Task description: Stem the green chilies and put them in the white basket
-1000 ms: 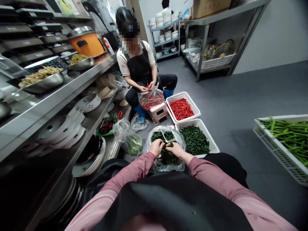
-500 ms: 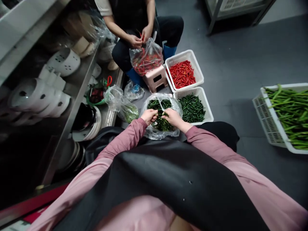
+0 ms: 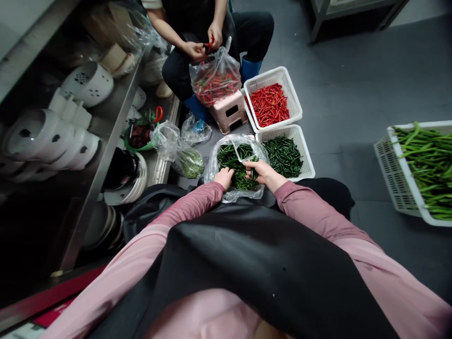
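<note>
Grey kitchen floor (image 3: pixel 353 103), with steel shelving (image 3: pixel 106 136) of white perforated dishes (image 3: pixel 86 82) along the left and a white crate of long green beans (image 3: pixel 429 165) at the right edge. Near centre, a clear plastic bag (image 3: pixel 217 157) of green chillies (image 3: pixel 229 157), left hand (image 3: pixel 225 178) resting at its near rim with fingers curled, whether gripping anything impossible to tell; right hand (image 3: pixel 263 172) just beside, fingers closed on a green chilli (image 3: pixel 253 162). Farther off, 2 white baskets, green chillies in the nearer basket (image 3: pixel 307 160), red chillies in the farther basket (image 3: pixel 294 101), beside a pink stool (image 3: pixel 229 113) and a seated person's hands (image 3: pixel 205 44) over a bag of red chillies (image 3: pixel 215 77).
</note>
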{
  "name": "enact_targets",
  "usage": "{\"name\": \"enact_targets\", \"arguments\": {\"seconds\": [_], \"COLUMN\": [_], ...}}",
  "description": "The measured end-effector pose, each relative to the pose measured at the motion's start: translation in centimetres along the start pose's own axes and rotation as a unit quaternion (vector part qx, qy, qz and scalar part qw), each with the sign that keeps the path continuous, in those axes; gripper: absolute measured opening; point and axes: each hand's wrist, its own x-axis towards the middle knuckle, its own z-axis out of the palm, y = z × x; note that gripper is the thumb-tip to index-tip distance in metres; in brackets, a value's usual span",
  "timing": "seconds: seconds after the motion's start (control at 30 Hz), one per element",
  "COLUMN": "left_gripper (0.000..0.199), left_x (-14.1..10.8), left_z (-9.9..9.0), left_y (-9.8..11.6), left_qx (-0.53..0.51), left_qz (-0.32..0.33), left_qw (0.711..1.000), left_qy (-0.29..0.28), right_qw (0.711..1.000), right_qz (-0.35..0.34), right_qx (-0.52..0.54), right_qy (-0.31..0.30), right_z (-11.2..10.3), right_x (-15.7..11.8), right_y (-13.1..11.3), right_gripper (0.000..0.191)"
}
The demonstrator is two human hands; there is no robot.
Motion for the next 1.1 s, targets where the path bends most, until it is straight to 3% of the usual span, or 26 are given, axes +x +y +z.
{"name": "enact_targets", "arguments": {"seconds": [0.13, 0.3, 0.43, 0.67, 0.8, 0.97, 1.1], "left_gripper": [0.027, 0.024, 0.025, 0.019, 0.009, 0.011, 0.011], "left_x": [0.2, 0.6, 0.9, 0.9, 1.1, 1.7, 1.7], "left_z": [0.3, 0.2, -0.6, -2.5, -3.1, -2.8, -3.0], "left_y": [-0.5, -1.0, -1.5, -3.0, -3.3, -3.4, -3.2], "left_qx": [0.032, 0.044, 0.020, -0.165, -0.312, -0.451, -0.464], "left_qz": [0.037, 0.087, 0.086, 0.060, 0.044, 0.026, 0.036], "left_qw": [0.999, 0.995, 0.996, 0.984, 0.949, 0.892, 0.885], "left_qy": [0.008, -0.027, 0.002, -0.021, -0.008, -0.027, -0.017], "right_qw": [0.999, 0.999, 0.996, 0.980, 0.961, 0.964, 0.933], "right_qz": [-0.030, -0.029, -0.033, -0.076, -0.120, -0.159, -0.187], "right_qx": [-0.012, -0.039, -0.065, -0.166, -0.239, -0.203, -0.297], "right_qy": [0.000, 0.020, 0.047, 0.075, 0.068, 0.058, 0.076], "right_z": [-0.2, -0.2, 0.0, 0.1, -0.2, -0.6, -0.8], "right_x": [0.2, 0.6, 0.6, 0.3, 0.4, 0.4, 0.3], "right_y": [0.6, 0.8, 0.8, 0.7, 0.9, 0.9, 0.8], "right_gripper": [0.023, 0.022, 0.018, 0.010, 0.009, 0.020, 0.021]}}
